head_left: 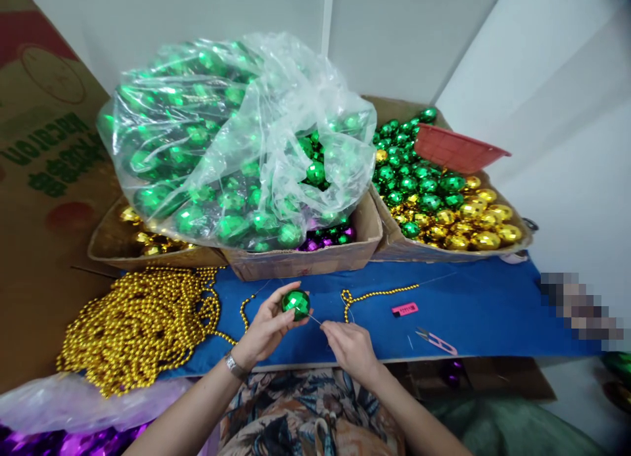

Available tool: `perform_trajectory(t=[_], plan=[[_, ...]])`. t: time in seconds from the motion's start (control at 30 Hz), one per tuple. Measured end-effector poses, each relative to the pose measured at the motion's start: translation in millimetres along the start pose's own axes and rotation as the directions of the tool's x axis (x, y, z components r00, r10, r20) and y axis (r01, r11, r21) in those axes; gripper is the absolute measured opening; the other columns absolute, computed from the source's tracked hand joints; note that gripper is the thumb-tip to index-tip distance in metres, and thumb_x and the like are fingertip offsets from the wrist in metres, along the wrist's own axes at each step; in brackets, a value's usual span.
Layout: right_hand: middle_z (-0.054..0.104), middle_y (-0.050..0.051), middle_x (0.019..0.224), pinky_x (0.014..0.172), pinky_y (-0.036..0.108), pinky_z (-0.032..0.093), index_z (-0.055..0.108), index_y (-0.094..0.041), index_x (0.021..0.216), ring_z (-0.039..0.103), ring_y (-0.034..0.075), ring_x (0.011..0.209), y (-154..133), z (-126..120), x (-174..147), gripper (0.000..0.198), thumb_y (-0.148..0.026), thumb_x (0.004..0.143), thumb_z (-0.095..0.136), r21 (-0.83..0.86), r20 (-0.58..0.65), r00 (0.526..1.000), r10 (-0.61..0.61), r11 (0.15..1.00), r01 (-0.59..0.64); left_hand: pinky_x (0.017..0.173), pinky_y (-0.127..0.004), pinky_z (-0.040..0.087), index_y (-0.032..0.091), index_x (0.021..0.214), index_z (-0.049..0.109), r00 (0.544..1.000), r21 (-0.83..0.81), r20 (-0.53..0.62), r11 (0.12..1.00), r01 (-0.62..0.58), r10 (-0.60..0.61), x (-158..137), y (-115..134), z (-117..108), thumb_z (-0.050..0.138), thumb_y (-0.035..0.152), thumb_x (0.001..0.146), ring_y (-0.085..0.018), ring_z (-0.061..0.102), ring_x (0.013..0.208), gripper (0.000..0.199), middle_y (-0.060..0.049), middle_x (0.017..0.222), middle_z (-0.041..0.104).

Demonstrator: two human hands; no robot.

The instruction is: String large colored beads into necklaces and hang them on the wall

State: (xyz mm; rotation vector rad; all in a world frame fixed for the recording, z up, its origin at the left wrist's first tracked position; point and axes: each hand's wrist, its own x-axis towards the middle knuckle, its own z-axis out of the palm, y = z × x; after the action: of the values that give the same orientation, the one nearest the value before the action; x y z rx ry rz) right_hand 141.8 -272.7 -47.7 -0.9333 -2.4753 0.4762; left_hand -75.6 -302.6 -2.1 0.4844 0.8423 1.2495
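Observation:
A shiny green faceted ball [296, 303] is held between the fingers and thumb of my left hand [263, 331], which wears a wristwatch [235, 366]. My right hand [352, 351] pinches a thin needle [315, 320] whose far end meets the ball's lower right side. How deep it goes in cannot be seen. Just beyond my hands, a gold bead string [379, 293] lies looped on the blue table cover [473, 305], with thin thread trailing from its far end. A shorter gold bead strand [244, 311] curves behind my left hand.
A heap of gold bead strings [142, 324] covers the table's left side. Pink-handled thread snips [438, 341] and a pink utility blade or lighter-like item [405, 309] lie right. Behind stand cardboard boxes [305, 262] of balls, a bulging clear bag [236, 147] and a red basket [458, 147].

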Motion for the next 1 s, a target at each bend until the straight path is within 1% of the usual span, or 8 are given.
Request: perform_trajectory(t=[0.27,0.53,0.73,1.0], plan=[[0.07,0.005,0.078,0.07,0.02,0.045,0.067,-0.02,0.101,0.065,0.011,0.07,-0.2,-0.7,-0.7,0.032,-0.024,0.1,0.035,-0.019,0.012,1.0,-0.001,1.0,0.001,0.089,-0.042,0.052,0.024,0.129,0.054,1.0,-0.019,0.003,1.0,-0.003,0.003,-1.4,-1.7,-3.9,0.074,0.023,0.077,-0.029,0.063,0.104,0.056,-0.013,0.127,0.058],[0.07,0.005,0.075,0.07,0.021,0.046,0.067,-0.02,0.103,0.066,0.012,0.07,-1.3,-2.3,0.8,0.034,-0.025,0.1,0.033,0.006,0.035,0.999,0.005,1.0,-0.006,0.09,-0.043,0.051,0.025,0.129,0.055,1.0,-0.001,-0.011,1.0,-0.006,0.006,-2.3,-0.4,-2.4,0.075,0.025,0.076,-0.029,0.063,0.104,0.057,-0.014,0.13,0.056],[0.07,0.005,0.077,0.071,0.021,0.047,0.067,-0.02,0.102,0.066,0.012,0.071,-3.4,-1.6,3.3,0.035,-0.024,0.1,0.032,0.018,0.022,1.0,0.004,1.0,-0.004,0.09,-0.041,0.052,0.024,0.13,0.053,1.0,-0.021,0.009,1.0,-0.011,0.011,-2.8,-1.2,-5.3,0.073,0.024,0.078,-0.028,0.063,0.104,0.057,-0.015,0.129,0.056],[0.07,0.005,0.076,0.07,0.02,0.046,0.067,-0.02,0.101,0.065,0.012,0.07,-3.8,-1.0,3.1,0.033,-0.024,0.1,0.034,0.012,0.021,1.0,-0.007,1.0,0.007,0.09,-0.041,0.051,0.024,0.13,0.054,1.0,-0.02,0.009,1.0,-0.018,0.018,-2.4,0.0,-6.0,0.073,0.023,0.077,-0.028,0.063,0.104,0.055,-0.014,0.129,0.057]])
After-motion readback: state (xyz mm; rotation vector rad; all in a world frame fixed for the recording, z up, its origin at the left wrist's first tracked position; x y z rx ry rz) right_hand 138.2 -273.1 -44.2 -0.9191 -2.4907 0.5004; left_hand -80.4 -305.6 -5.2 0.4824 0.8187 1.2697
